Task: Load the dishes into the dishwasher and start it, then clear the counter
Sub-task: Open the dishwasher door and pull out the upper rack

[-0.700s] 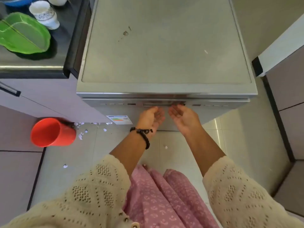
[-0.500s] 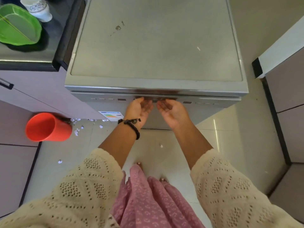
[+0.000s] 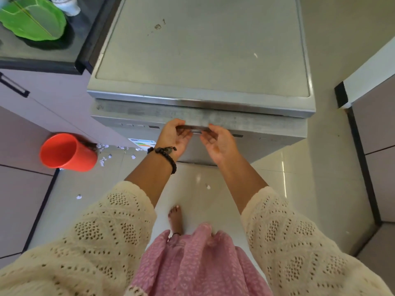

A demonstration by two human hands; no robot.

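Gripping the grey dishwasher (image 3: 201, 52) door's handle; both hands, door ajar.

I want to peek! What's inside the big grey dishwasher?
Nothing inside shows yet. The dishwasher door is only cracked open at the top, where both hands, left hand and right hand, hold its handle. The racks are hidden.

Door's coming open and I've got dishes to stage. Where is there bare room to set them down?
The dishwasher top is bare across its flat surface, bordered by the counter on its left. The counter corner in view is crowded by the green plate and white cup. Both the left hand and right hand grip the door handle.
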